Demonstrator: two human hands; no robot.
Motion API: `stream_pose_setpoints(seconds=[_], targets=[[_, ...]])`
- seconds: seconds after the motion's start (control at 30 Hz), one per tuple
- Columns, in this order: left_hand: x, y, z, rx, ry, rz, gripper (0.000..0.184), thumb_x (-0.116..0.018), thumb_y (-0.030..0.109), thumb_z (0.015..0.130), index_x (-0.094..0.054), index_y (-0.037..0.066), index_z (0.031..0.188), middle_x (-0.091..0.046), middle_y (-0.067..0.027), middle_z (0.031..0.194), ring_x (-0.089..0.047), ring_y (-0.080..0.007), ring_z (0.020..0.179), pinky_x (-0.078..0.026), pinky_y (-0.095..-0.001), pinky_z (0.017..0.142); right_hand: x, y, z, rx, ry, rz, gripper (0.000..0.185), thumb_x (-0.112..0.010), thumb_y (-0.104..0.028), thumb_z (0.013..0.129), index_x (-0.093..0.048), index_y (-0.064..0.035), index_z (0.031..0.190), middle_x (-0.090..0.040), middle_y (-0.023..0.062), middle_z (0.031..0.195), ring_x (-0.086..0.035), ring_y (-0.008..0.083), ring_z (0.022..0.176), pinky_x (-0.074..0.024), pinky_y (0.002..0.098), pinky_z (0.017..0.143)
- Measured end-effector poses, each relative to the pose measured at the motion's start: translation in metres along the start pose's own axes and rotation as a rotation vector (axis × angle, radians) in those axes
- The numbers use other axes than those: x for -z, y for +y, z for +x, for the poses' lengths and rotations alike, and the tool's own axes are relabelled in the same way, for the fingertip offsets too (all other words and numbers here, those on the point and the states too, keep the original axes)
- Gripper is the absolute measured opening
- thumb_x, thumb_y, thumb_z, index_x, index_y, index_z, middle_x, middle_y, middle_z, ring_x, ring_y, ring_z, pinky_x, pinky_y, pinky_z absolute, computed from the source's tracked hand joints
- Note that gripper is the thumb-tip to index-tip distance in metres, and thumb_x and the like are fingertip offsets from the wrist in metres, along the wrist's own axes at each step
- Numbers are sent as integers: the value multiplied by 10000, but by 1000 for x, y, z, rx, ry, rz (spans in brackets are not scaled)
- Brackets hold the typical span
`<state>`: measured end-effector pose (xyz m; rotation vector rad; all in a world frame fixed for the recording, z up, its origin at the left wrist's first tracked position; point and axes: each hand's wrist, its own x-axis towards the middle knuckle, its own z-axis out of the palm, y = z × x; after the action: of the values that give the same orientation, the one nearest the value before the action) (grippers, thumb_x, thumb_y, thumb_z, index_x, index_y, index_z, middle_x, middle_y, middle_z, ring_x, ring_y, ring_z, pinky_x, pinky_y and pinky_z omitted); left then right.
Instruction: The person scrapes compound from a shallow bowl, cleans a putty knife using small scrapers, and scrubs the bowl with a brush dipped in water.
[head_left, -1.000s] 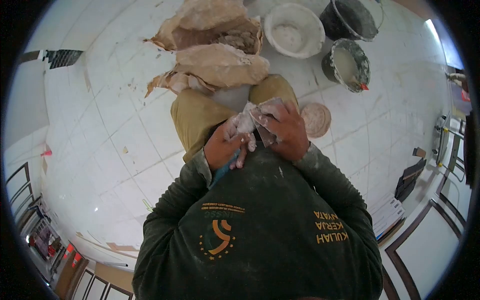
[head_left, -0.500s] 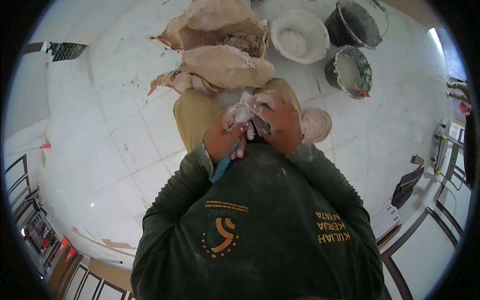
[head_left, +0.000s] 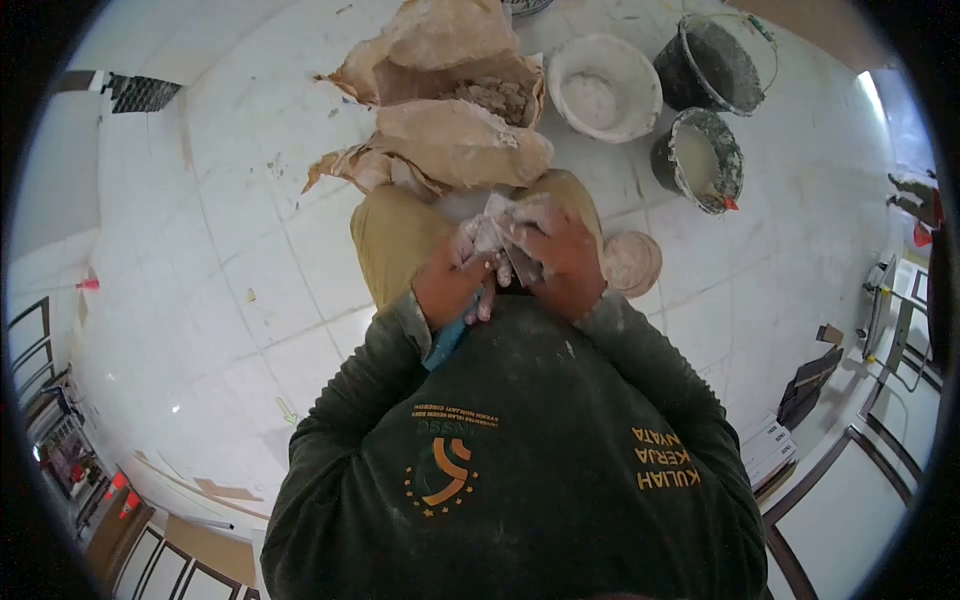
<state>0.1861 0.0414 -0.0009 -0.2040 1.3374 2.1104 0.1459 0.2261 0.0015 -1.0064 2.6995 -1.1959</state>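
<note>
My left hand (head_left: pixel 452 283), coated with white powder on the fingers, is in front of my belly between the knees. Its fingers curl around a whitish, plaster-smeared thing (head_left: pixel 490 236) whose kind I cannot make out. Pressed close beside it, my right hand (head_left: pixel 562 258) is closed on a flat grey scraper blade (head_left: pixel 523 265), which slants down between the two hands. White paste clings to the fingers of both hands. Below the left wrist a blue strip (head_left: pixel 445 343) shows against the dark shirt; whether the left hand holds it is unclear.
A torn brown paper bag (head_left: pixel 460 145) with clumpy powder lies ahead of my knees. Right of it are a white basin (head_left: pixel 604 80), a black bucket (head_left: pixel 708 65) and a smaller bucket of pale liquid (head_left: pixel 697 160). A round pinkish tub (head_left: pixel 632 263) sits by my right knee.
The hands stay together in nearly the same place, with the right fingers shifted slightly against the left. The bag and buckets appear a little lower in view as the head tilts.
</note>
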Motion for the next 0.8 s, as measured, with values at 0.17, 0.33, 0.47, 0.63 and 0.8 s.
stream_pose_setpoints(seconds=[0.17,0.33,0.47,0.63,0.8], targets=[[5,3,-2,-28,58,-55,387,-405,59,937,-282,-18,1296,-612,-126,874,-553,-131,465,-441,-227,375,4,14,23,-12,219,24,411,-647,-26,693,-635,-79,1101,-577,124,1037,-529,370,972,-439,430,807],[14,-11,-17,-82,38,-257,469,-485,51,903,-269,-6,1316,-614,-149,932,-594,-145,533,-462,-219,408,13,-1,15,9,265,10,373,-663,74,681,-639,-11,1043,-587,129,995,-569,309,941,-456,345,805],[6,-7,-40,-41,74,-217,526,-538,26,855,-286,-7,1316,-595,-165,980,-621,-156,601,-472,-219,433,14,-13,4,1,149,66,338,-688,53,691,-647,-17,1019,-592,128,990,-575,307,936,-460,358,789],[0,7,-29,-48,110,-166,542,-522,-5,815,-310,0,1314,-593,-122,931,-603,-141,560,-442,-208,411,2,-23,5,133,-46,81,420,-681,-21,671,-631,-71,1085,-575,106,1030,-538,318,956,-438,401,803],[-5,18,-16,-91,104,-163,563,-510,-13,784,-322,7,1315,-596,-94,877,-578,-127,514,-423,-206,393,0,-21,20,55,-67,42,448,-660,-82,683,-607,-76,1127,-554,105,1045,-499,341,974,-419,433,844]])
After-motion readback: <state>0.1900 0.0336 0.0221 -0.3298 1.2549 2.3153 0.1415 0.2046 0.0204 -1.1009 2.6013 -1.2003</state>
